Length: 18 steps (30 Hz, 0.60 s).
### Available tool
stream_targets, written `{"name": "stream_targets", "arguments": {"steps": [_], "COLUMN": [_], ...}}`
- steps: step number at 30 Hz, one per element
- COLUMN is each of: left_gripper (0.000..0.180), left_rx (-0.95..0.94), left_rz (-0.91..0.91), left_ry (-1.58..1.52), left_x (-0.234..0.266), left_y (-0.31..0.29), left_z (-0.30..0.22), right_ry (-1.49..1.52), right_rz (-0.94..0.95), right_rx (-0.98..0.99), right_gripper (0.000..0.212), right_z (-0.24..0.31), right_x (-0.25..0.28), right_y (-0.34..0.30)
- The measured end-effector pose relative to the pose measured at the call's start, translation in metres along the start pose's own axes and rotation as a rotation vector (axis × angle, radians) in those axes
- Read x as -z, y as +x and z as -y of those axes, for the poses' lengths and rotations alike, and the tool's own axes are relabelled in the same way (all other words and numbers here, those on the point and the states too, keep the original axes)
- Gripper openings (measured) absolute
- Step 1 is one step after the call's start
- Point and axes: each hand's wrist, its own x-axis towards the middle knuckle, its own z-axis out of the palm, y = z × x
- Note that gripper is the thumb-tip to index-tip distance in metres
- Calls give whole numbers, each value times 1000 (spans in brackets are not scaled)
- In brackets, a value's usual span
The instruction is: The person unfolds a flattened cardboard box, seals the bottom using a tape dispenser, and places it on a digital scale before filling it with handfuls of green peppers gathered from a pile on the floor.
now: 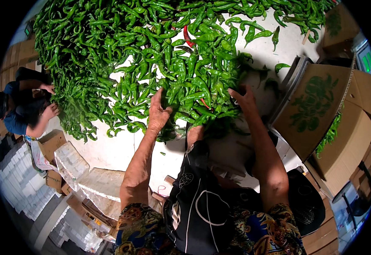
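Observation:
A wide heap of long green chili peppers [121, 32] covers a white sheet [100, 148]. At the near edge of the heap, my left hand [158, 114] has its thumb and fingers apart, the fingertips against the peppers. My right hand [245, 101] is on the right side of the same loose cluster, also open, its thumb pointing at the peppers. Several peppers [198, 91] lie between my two hands, and neither hand is closed on one. A red chili [188, 36] stands out farther back. My bare lower leg or foot [194, 135] shows between my forearms.
At the right, a cardboard box [315, 102] with a raised flap holds green peppers [330, 136], near a scale display [369, 62] lit green. Another person [21, 102] handles peppers at the far left. White foam boxes [102, 187] and small cartons [51, 144] stand lower left.

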Motion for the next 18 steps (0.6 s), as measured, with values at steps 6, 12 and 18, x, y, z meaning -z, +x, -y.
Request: {"name": "stream_targets", "arguments": {"steps": [6,12,18], "left_gripper": [102,105,111], "left_rx": [-54,-113,-144], "left_rz": [35,11,117], "left_ry": [-136,-184,-262], "left_x": [-9,-31,-47], "left_y": [5,23,37], "left_z": [-21,-63,-71], "right_ry": [115,281,660], "right_rz": [62,78,370], "right_rx": [-103,-142,-320], "right_gripper": [85,86,67], "right_z": [64,47,72], "right_x": [-10,-19,-20], "right_y": [-23,3,10]}}
